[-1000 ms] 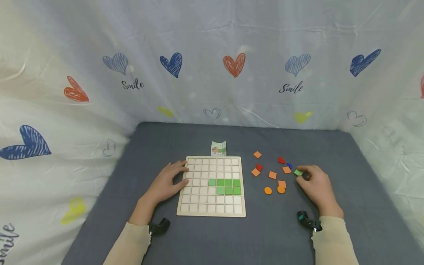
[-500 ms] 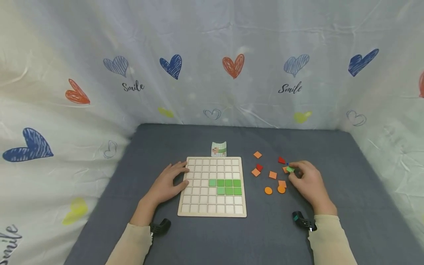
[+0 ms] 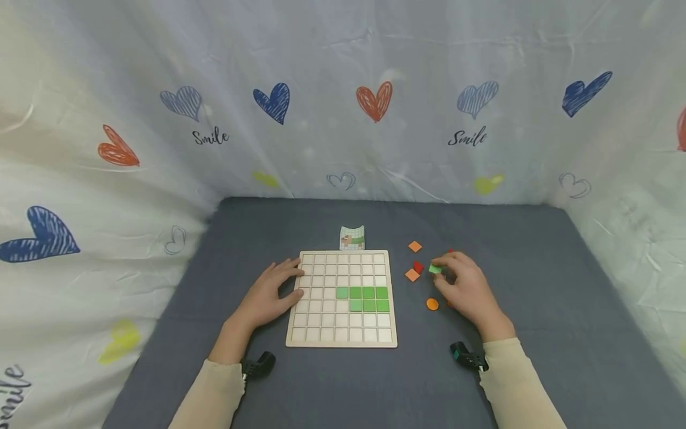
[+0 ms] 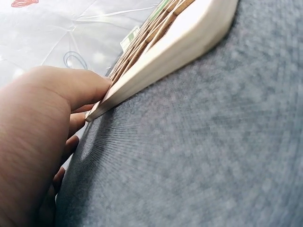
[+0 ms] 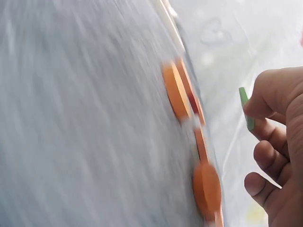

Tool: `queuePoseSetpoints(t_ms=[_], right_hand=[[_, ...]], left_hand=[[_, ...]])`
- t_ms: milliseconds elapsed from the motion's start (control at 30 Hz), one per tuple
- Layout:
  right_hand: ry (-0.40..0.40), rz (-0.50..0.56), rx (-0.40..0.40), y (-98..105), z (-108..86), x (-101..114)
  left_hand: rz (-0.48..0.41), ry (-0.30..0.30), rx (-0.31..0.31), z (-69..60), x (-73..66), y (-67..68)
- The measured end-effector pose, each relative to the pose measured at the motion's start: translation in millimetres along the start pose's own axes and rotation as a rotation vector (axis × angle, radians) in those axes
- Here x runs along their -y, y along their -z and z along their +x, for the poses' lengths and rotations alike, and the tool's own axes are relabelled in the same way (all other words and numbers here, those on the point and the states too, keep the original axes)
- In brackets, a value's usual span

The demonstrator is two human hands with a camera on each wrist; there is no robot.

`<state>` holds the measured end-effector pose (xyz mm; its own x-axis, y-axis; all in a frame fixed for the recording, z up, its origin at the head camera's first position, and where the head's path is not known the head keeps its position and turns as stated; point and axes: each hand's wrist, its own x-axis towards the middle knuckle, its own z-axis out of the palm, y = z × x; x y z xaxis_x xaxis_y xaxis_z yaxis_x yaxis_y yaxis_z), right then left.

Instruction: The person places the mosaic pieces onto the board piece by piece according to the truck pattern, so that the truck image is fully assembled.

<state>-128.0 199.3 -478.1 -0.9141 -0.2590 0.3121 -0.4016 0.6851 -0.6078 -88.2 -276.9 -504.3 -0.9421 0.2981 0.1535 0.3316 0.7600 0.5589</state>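
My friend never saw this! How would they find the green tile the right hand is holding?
Start at the wooden board on the gray table. To its right is the right hand, pinching the green tile. It's off the board, while the other green squares sit in it, and nearby loose pieces are orange or red.

Txt on white sheet [image 3: 321,47] round the surface [image 3: 418,381]: "Smile", dk script, 3x. 1st word [image 3: 211,136] far side, L; 2nd word [image 3: 467,137] far side, R, abt same ht; 3rd word [image 3: 13,390] L side, near end, steep tilt, partly clipped by edge of view. Card [image 3: 352,238] at board's [image 3: 341,344] far edge: any print too sm to read.
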Motion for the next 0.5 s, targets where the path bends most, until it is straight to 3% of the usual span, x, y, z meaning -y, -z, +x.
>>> queuePoseSetpoints(t_ms=[500], right_hand=[[0.168, 0.117, 0.137, -51, 14.3, 60]], left_hand=[[0.027, 0.014, 0.008, -1.1, 0.8, -0.6]])
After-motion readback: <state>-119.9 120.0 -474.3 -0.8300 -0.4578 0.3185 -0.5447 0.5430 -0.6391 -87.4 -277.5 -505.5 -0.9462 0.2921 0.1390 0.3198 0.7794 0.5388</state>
